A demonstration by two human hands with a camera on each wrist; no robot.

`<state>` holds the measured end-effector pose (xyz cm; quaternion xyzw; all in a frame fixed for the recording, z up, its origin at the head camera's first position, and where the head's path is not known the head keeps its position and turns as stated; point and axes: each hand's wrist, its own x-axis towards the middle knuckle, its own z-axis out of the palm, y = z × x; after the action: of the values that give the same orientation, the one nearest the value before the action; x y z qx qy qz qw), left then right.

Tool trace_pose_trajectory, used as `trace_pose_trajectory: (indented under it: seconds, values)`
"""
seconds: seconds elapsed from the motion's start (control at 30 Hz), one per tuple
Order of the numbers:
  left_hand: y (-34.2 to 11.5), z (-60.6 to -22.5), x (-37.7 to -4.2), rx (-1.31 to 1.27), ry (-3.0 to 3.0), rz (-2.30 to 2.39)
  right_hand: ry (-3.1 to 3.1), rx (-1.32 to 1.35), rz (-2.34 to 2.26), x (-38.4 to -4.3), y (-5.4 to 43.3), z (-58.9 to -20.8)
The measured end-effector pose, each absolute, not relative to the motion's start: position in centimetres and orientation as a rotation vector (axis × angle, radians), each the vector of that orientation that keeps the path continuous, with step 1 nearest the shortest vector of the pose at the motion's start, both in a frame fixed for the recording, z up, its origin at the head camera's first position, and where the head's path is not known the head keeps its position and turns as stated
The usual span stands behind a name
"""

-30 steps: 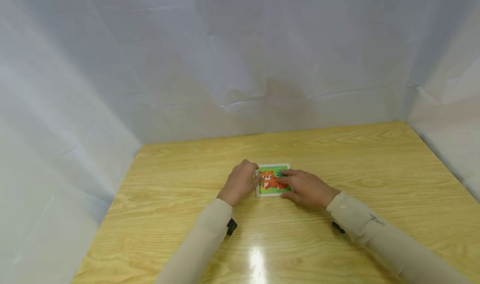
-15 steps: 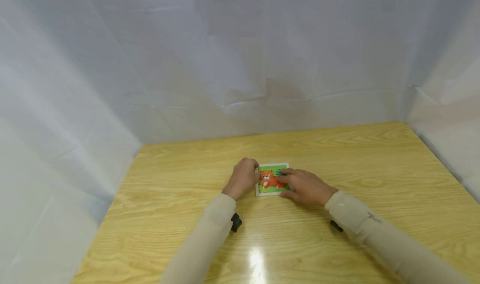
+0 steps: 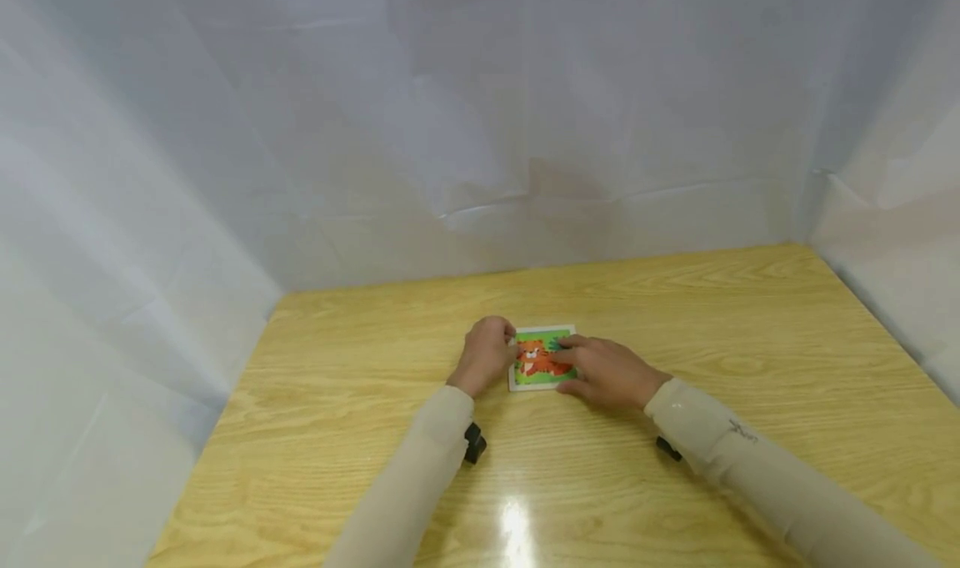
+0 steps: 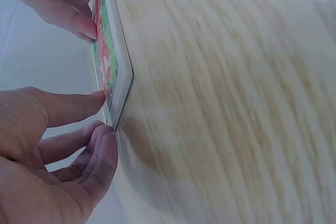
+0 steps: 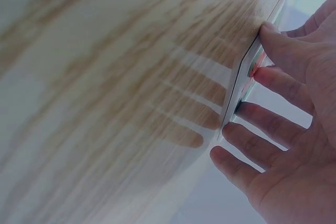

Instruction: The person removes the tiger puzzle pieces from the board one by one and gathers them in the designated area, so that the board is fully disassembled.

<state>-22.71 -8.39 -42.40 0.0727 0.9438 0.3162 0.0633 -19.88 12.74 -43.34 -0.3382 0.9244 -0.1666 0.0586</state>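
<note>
The puzzle (image 3: 542,359) lies flat on the desk (image 3: 360,401) between both hands. Left hand (image 3: 486,358) pinches its near edge; right hand (image 3: 606,372) rests spread on top. Likely light and stiff: grip at the edges.

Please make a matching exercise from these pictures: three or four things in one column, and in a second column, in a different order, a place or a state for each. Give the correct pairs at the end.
Column one:
1. left hand
2. right hand
3. picture board
4. table

Column two:
A. lies flat between the two hands, showing an orange animal on green
B. light wood grain, bears everything
C. fingers curled, fingertips at the board's left edge
D. fingers stretched out, resting on the board's right part

Pairs: 1-C, 2-D, 3-A, 4-B
</note>
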Motion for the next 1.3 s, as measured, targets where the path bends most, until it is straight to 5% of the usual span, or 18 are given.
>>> trace_pose_trajectory:
  seconds: [1.3]
  values:
    - [-8.54,-42.69,-23.26,0.005,2.769,1.179,2.808,-1.072,-0.48,-20.4,12.13,-43.67]
